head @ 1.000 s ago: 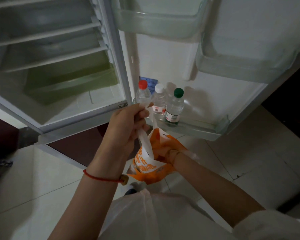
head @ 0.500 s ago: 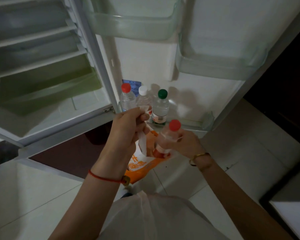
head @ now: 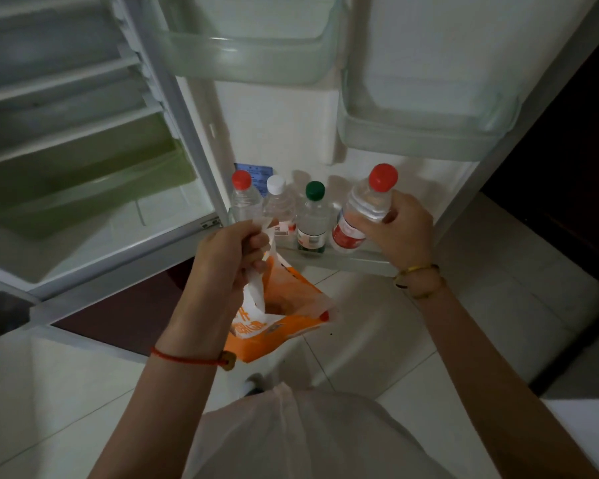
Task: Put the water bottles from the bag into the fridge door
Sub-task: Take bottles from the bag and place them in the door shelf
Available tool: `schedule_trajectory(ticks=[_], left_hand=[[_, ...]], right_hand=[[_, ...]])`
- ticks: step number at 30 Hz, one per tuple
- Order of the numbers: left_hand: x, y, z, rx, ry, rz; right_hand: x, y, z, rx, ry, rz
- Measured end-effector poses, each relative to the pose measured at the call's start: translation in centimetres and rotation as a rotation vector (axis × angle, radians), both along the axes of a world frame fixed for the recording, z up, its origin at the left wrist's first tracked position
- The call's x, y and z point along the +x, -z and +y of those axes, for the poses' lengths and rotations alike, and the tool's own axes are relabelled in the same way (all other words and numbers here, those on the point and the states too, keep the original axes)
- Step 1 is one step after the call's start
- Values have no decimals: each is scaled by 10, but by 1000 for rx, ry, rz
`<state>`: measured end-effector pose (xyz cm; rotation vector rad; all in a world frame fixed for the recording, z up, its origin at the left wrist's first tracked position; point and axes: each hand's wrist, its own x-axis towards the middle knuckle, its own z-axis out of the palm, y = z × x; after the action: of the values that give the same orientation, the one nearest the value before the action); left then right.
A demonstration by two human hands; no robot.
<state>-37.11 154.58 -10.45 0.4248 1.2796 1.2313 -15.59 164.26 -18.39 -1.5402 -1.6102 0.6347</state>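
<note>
The held bottle [head: 363, 209] is clear, its cap and label red; the shelved bottles [head: 281, 205] have caps of red, white, green. The bag [head: 284, 326] is orange with white handles

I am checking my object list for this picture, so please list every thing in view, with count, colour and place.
standing bottles: three, clear, red, white and green caps, in bottom door shelf
held bottle: one, clear, red cap, tilted, right of the standing ones
bag: one, orange and white, below that shelf
upper door shelves: two, translucent, above the bottles
drawer: one, green, inside the fridge
left hand: one, grips the bag's handle
right hand: one, holds the tilted bottle
</note>
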Motion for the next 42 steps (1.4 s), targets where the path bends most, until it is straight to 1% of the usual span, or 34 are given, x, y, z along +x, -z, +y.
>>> schedule_trajectory(ticks=[2, 5, 8, 13, 19, 24, 25, 28, 30, 31, 33, 35, 37, 39, 40, 42], left_hand=[[-1, 0, 0, 11, 8, 25], [1, -1, 0, 7, 9, 37], [4, -1, 1, 5, 9, 25], [7, -1, 3, 11, 19, 16], [14, -2, 2, -1, 30, 39], [14, -3, 0, 5, 54, 50], [14, -4, -1, 6, 54, 51], [14, -6, -2, 5, 55, 38], [13, -7, -3, 5, 58, 32], [13, -7, -4, 8, 60, 34], [14, -9, -5, 19, 65, 36], [15, -10, -8, 22, 68, 31], [17, -11, -10, 28, 68, 27], [19, -10, -13, 31, 72, 46], [20, -10, -14, 33, 76, 61], [21, -9, -17, 36, 88, 78]], right_hand=[[-7, 9, 10, -11, -1, -46], [-15, 25, 25, -80, -12, -66], [-21, 37, 36, -145, -17, -97], [-22, 51, 43, -198, 3, -177], [-21, 54, 46, -213, 18, -130], [-13, 55, 41, -297, 25, -129], [-12, 56, 36, -289, 52, -122], [-7, 54, 9, -157, 115, -97], [-5, 56, -13, -158, 28, -117], [-5, 60, -22, -206, -59, -122], [-10, 68, -39, -394, -280, -184], [-17, 79, -49, -526, -474, -315], [-30, 86, -55, -596, -582, -384], [-42, 92, -58, -685, -620, -359], [-48, 94, -58, -684, -642, -366], [-57, 97, -58, -618, -724, -405]])
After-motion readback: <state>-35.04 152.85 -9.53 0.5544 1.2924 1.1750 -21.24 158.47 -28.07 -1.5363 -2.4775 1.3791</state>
